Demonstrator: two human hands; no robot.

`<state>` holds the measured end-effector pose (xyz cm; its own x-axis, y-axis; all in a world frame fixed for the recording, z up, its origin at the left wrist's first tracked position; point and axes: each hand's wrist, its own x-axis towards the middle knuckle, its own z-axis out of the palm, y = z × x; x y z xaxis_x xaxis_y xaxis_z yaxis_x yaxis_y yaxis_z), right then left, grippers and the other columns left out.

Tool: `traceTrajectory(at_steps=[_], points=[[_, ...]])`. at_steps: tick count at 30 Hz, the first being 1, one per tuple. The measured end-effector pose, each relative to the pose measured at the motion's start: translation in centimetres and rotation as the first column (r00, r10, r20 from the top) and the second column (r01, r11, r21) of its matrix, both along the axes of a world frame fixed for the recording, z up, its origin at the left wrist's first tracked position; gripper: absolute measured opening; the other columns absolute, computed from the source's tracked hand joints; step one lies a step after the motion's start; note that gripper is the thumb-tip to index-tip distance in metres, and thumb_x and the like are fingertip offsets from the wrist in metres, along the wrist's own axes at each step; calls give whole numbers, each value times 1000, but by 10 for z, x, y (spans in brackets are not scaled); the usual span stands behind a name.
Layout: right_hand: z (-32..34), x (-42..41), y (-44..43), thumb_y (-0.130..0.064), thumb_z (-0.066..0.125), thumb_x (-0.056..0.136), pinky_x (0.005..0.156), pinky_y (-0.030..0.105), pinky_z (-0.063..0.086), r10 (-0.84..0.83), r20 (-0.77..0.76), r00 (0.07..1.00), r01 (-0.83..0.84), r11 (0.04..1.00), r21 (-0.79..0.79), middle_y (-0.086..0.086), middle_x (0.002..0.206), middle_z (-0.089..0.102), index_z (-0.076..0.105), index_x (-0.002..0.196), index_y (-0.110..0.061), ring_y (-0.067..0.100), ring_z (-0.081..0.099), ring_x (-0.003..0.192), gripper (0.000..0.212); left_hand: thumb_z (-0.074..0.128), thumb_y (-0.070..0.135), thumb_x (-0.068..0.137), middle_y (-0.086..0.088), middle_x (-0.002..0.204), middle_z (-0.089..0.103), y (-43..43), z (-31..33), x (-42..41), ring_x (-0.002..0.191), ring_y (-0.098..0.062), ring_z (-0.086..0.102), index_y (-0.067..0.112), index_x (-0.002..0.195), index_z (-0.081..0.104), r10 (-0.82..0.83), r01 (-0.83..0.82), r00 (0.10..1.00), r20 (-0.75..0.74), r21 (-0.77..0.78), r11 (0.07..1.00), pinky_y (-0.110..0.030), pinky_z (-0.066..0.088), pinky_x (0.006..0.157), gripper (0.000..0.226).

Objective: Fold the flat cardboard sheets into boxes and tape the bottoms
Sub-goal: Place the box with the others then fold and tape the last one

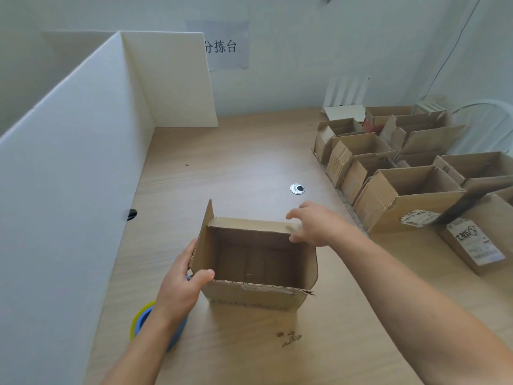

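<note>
The cardboard box (255, 294) stands upright and open-topped on the wooden table (236, 168), held between the two hands. The left hand (180, 284) grips its near-left corner, thumb hooked over the rim and fingers behind the upstanding left flap. The right hand (313, 226) holds the far-right corner and seems to pinch the far flap between thumb and fingers.

This box looks fully squared up. Inside, the bottom flaps lie closed with their seams showing, so the folding seems done. Whether the underside is taped cannot be seen from above.

A blue and yellow tape roll (141, 320) lies on the table under the left wrist, mostly covered by the forearm. Beyond the right hand, a crowd of open boxes (402, 195) suggests much of the batch is already made up. Their bottoms are out of sight too, and the nearest ones run off the frame edge. No flat sheets show anywhere, so how many remain is unknown.

A metal cable grommet (297, 188) sits just past the right hand's fingertips. A white partition (69, 176) runs along outside the left hand. Small cardboard crumbs (290, 337) lie nearer than the box.
</note>
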<state>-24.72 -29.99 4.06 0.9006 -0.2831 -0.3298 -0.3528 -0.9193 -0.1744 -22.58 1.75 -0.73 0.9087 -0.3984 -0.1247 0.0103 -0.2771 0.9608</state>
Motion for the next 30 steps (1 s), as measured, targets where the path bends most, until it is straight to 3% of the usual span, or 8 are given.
traceTrajectory(at_steps=[4,7,9,13,17,22,26,30], points=[[-7,9,-14,-46,62,91,78,31,49,-153,225,962,95,964,249,-4,97,68,64,94,-36,19,62,94,11,64,43,68,43,137,43,-2,1,-2,131,8,42,63,129,39,6,-5,999,40,-17,1000,-21,35,103,68],[-16,8,-15,-45,64,91,57,24,43,-330,285,900,176,873,456,-2,84,66,66,80,-29,17,60,77,20,60,54,64,46,132,44,-3,3,-6,127,18,38,58,132,38,20,-20,996,82,-11,1000,-4,36,88,72],[-20,8,-14,-46,63,92,48,22,43,-502,215,838,257,710,655,-3,83,62,68,84,-25,13,57,71,24,58,53,65,36,133,50,-2,0,-6,127,15,42,50,135,44,19,-18,992,124,-7,1000,-3,39,87,71],[-22,15,-15,-55,56,92,61,28,51,-611,51,790,355,523,775,-4,102,66,68,100,-26,14,63,88,32,55,44,76,17,134,55,-1,-7,-9,129,-8,50,42,127,57,-68,52,960,273,66,996,-27,46,97,51],[-31,22,0,-59,53,92,73,31,50,-583,217,783,309,667,678,-7,98,63,64,104,-23,16,59,91,39,60,52,73,15,137,54,-8,-7,-5,130,1,47,31,143,45,32,-24,992,120,-72,997,-12,45,91,74],[-29,2,7,-53,47,99,64,29,38,-672,308,673,303,631,715,-6,71,54,53,72,-18,13,50,71,45,67,73,69,6,138,55,-3,-14,1,130,-6,50,27,139,50,25,-21,997,74,-62,998,-13,48,88,86],[-37,-30,-9,-62,41,96,81,40,51,-684,268,678,241,552,798,1,98,68,66,105,-14,16,61,87,55,59,89,62,9,130,62,2,-21,7,122,-9,57,35,132,55,69,-68,991,115,-12,998,-28,50,93,88],[-59,-70,-16,-43,42,104,76,36,53,-690,187,699,178,421,889,-1,110,68,65,116,-30,19,66,97,29,60,90,60,3,135,59,3,-29,14,126,-13,55,23,142,50,41,-42,995,91,5,999,-30,51,95,107]])
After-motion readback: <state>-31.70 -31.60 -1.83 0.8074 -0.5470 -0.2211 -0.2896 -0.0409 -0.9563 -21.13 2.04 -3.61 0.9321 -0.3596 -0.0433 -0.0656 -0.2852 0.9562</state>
